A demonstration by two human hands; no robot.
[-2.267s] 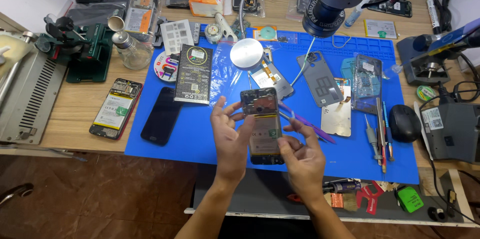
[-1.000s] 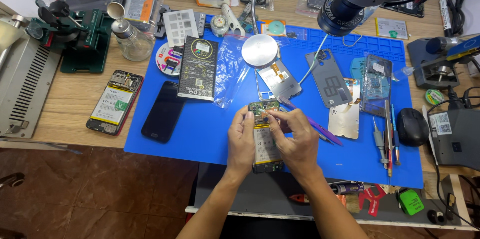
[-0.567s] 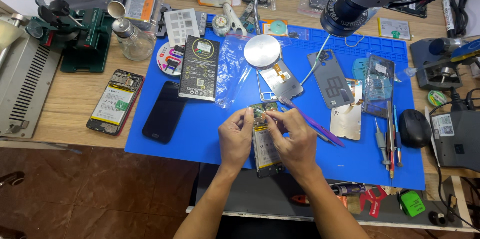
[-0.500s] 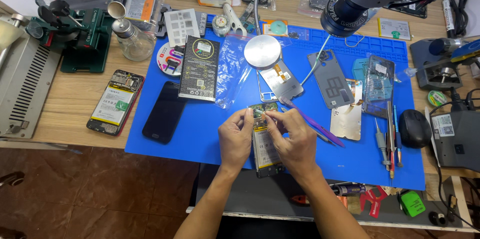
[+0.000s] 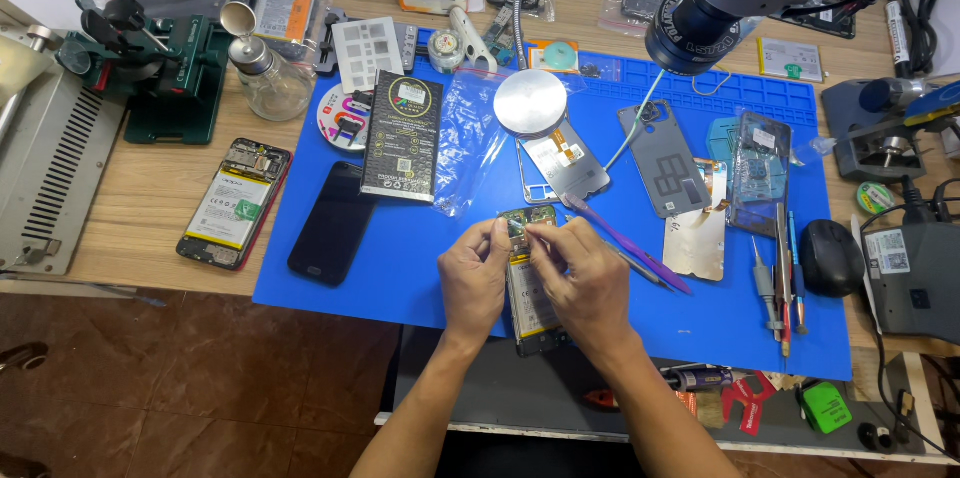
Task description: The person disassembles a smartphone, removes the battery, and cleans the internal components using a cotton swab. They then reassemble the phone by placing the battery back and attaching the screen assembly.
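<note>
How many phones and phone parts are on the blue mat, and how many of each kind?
Opened phone under both hands: 1
Black phone lying screen up: 1
Grey back covers: 2
Black battery pack: 1
Clear phone frame: 1
Total: 6

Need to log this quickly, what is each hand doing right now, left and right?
Left hand: fingers pinched at the top edge of the opened phone on the blue mat.
Right hand: fingers pinched on the same phone's top; anything tiny held cannot be told.
</note>
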